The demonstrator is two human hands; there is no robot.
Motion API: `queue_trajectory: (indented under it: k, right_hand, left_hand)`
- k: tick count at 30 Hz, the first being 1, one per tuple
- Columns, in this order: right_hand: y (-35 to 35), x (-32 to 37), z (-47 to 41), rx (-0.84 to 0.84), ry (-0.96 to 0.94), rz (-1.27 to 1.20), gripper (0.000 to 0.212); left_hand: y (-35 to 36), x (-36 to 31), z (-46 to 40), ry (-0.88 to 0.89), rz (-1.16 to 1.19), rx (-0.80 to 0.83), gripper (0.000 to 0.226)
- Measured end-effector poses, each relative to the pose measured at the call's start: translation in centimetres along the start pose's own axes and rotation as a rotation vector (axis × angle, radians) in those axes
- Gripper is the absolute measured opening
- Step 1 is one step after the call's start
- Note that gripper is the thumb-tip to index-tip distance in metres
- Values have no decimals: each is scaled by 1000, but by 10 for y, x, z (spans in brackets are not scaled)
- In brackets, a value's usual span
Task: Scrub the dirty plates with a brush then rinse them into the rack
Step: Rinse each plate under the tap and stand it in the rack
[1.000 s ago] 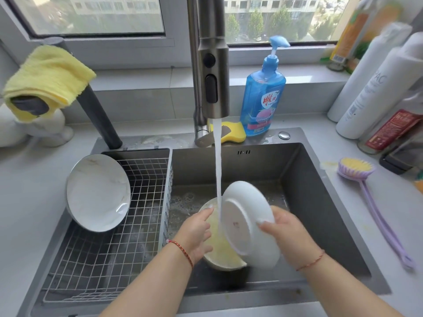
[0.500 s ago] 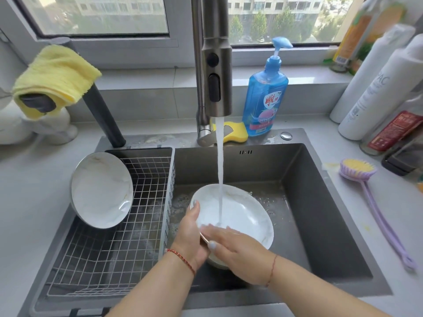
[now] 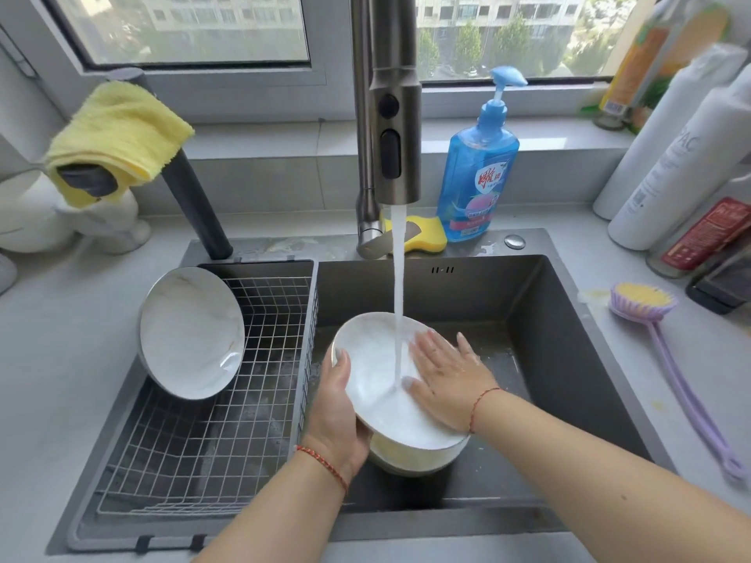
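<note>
A white marbled plate (image 3: 378, 384) tilts face up under the running water in the sink. My left hand (image 3: 339, 412) grips its left rim, thumb over the edge. My right hand (image 3: 447, 379) lies flat with straight fingers on the plate's inner face, beside the stream. Beneath it sits another plate with a yellowish film (image 3: 406, 457), mostly hidden. A clean marbled plate (image 3: 191, 331) leans upright in the wire rack (image 3: 227, 440) at the left. The purple brush (image 3: 674, 359) lies on the counter to the right.
The tall faucet (image 3: 390, 115) pours into the dark sink (image 3: 569, 359). A blue soap bottle (image 3: 479, 168) and yellow sponge (image 3: 422, 233) stand behind it. A yellow cloth (image 3: 118, 132) hangs at left. Several bottles (image 3: 682, 156) crowd the right counter.
The plate turned from back side up to face up under the stream. My right hand let go of its rim and slid flat across the inside toward the right.
</note>
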State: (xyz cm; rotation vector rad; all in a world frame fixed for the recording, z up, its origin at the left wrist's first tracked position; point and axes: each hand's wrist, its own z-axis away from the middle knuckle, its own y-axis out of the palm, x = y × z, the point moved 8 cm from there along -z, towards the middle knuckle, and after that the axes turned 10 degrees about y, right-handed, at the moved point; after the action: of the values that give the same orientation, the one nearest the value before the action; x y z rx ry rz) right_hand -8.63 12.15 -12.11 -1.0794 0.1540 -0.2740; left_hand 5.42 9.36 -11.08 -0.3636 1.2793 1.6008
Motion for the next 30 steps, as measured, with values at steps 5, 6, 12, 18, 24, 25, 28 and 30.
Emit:
queue_trajectory:
  k: [5,6,12,18,24,25,28,30]
  right_hand:
    - [5,26,51,172,-134,-79,91]
    - [5,37,64,211,-182,-134,87]
    - [-10,91,71,300,-356,-801,55]
    - [-17,95,32,15,-291,-457,51]
    - [1,47,4,62,-35,-547,59]
    - [10,39,2,82,18,-522,64]
    - [27,32,17,144,13,-322,63]
    - [26,43,42,185,-62,-262,59]
  left_hand:
    - [-7,-20,-10,70,-82,-37,41]
    - [-7,-23,-11,89,-95,-37,41]
    - [-6,-17,-5,35,-95,-52,50]
    - [2,-10,9,-27,-110,-4,52]
    - [5,-14,17,-14,-128,45,47]
    - [3,-17,16,2,-138,32,45]
    - [-7,-31,10,72,-198,-29,39]
    - [-12,-40,6,111,-244,-49,43]
